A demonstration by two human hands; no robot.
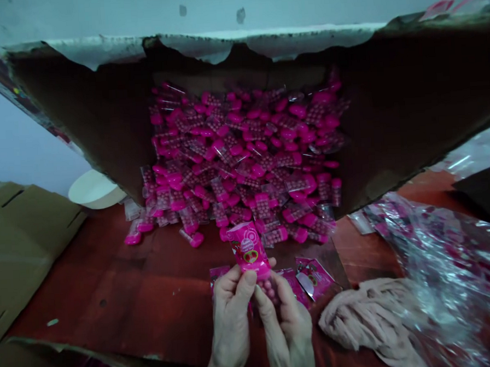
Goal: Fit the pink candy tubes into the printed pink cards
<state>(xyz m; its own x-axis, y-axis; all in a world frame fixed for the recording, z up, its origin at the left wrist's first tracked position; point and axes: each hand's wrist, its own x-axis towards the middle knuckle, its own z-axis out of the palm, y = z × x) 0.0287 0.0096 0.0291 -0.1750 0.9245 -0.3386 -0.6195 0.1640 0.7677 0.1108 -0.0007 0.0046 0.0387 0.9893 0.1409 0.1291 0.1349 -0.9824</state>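
Spreading under everything, a red-brown table [111,300]. Looming at 12 o'clock, a torn cardboard carton [408,98] gaping toward the hands, holding a heap of pink-capped tubes [243,150] in clear packets, with some spilling onto the table at 11 o'clock. Billowing at 4 o'clock, a clear plastic bag [450,271], and bunching just beside it, a pale pink cloth [367,319]. Sagging at 9 o'clock, a flattened cardboard sheet [22,244]; peeking out at 10 o'clock, a white bowl [93,188] (partly behind the carton). Lying around the hands at 6 o'clock, flat printed sachets [313,278]. Closing at 6 o'clock, the left hand [231,321] gripping a printed pink pouch [248,249] between thumb and fingers, the right hand [285,329] gripping its lower end, with pink beads [269,293] showing just below.
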